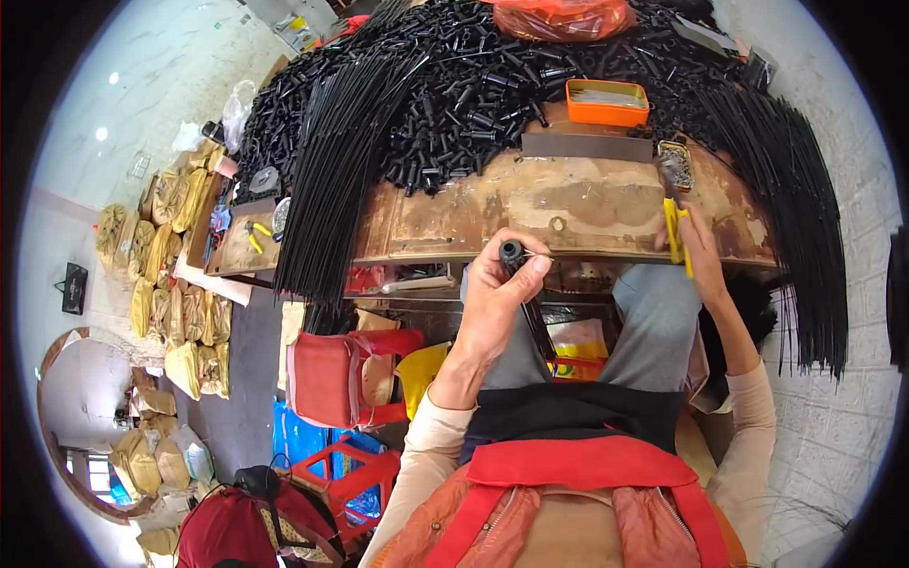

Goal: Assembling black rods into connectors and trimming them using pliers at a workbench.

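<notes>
My left hand (499,295) is closed around a small black plastic tube (512,253) held upright at the near edge of the worn wooden workbench (568,204); a thin black rod runs down from it below my palm. My right hand (699,254) grips a yellow-handled tool (674,227) whose metal tip points toward a small tin of little metal parts (676,163). A big heap of black tubes (473,95) covers the far side of the bench.
Bundles of long thin black rods hang over the bench at the left (331,180) and right (795,208). An orange tray (607,101) sits among the tubes. Red plastic stools (341,379) stand below left. Tan sacks (170,284) pile along the floor.
</notes>
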Demonstrator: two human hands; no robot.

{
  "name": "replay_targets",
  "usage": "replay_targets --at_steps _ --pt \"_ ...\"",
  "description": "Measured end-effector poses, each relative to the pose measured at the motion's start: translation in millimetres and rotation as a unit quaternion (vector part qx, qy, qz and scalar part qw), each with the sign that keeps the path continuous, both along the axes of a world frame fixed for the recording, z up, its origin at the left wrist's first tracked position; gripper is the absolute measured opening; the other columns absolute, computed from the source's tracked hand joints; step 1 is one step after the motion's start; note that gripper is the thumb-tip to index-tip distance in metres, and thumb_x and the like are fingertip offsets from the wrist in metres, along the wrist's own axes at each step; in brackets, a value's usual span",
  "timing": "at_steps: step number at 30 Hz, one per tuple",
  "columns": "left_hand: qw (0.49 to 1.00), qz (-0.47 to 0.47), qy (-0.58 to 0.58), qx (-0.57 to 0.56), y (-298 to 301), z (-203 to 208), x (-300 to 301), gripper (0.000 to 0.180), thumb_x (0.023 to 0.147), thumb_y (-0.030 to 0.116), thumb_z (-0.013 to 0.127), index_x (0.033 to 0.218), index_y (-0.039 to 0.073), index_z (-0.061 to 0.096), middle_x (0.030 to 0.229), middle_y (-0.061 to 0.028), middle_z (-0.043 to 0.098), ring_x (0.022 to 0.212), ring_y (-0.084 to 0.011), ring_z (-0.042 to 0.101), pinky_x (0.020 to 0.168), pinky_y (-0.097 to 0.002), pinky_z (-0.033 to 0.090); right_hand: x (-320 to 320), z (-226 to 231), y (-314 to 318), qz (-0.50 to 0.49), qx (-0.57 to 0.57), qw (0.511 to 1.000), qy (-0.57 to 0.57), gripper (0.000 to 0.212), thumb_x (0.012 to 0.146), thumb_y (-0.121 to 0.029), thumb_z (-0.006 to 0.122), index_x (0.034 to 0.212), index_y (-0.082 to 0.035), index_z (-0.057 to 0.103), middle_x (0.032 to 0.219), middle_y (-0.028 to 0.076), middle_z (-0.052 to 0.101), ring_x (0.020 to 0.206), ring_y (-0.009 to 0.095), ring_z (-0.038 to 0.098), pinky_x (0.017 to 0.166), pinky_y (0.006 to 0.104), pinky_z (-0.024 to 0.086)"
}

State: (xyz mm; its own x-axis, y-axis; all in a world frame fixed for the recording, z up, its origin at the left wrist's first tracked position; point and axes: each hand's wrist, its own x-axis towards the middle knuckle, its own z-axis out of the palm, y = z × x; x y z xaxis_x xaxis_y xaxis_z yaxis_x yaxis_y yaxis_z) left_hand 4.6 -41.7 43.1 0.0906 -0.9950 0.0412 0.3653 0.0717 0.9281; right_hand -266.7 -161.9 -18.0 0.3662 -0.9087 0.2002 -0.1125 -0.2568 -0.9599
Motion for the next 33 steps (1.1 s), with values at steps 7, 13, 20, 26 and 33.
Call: replay_targets --at_steps 7,13,20,26,33 --pt "0.989 -0.017 -0.084 -0.12 15 -9 -8 0.04 0.097 0.026 0.059 0.125 -0.002 0.051 0.074 0.0018 0.045 0.066 -0.0072 0.039 0.059 -0.0219 0.033 46 56 70 0.102 0.044 0.973 0.201 0.031 0.095 -0.013 0.053 0.125 -0.006 0.054 0.097 0.012 0.057 0.085 0.023 0.059 0.077 0.0335 0.047" --pt "0.982 -0.06 -0.147 -0.099 31 -2 -9 0.045 0.098 0.03 0.057 0.131 -0.001 0.052 0.086 0.0025 0.047 0.071 -0.0059 0.042 0.063 -0.0203 0.036 59 78 101 0.029 -0.305 0.903 0.301 0.058 0.081 0.001 0.062 0.136 -0.013 0.051 0.114 0.015 0.052 0.107 0.034 0.051 0.093 0.042 0.043" --pt "0.981 -0.081 -0.144 -0.105 45 0 -4 0.045 0.096 0.029 0.061 0.13 0.0 0.054 0.105 -0.0003 0.058 0.076 -0.0052 0.045 0.067 -0.0194 0.038 55 79 105 0.023 -0.384 0.863 0.328 0.055 0.076 0.0 0.066 0.129 -0.011 0.056 0.096 0.01 0.054 0.089 0.029 0.054 0.08 0.0365 0.046" --pt "0.95 -0.135 -0.256 -0.116 50 6 10 0.04 0.087 0.021 0.072 0.12 0.0 0.063 0.107 -0.0032 0.066 0.085 -0.0085 0.052 0.077 -0.0239 0.044 29 121 109 0.222 -0.255 0.876 0.344 0.043 0.077 -0.009 0.074 0.116 -0.008 0.058 0.073 0.004 0.057 0.063 0.023 0.06 0.061 0.0326 0.047" --pt "0.953 -0.18 -0.206 -0.133 47 -2 5 0.042 0.088 0.023 0.069 0.123 0.001 0.06 0.114 -0.0065 0.065 0.096 -0.0108 0.055 0.087 -0.0256 0.043 30 100 145 0.21 0.12 0.941 0.235 0.055 0.082 -0.015 0.073 0.126 -0.003 0.044 0.074 0.003 0.053 0.064 0.014 0.052 0.063 0.028 0.042"
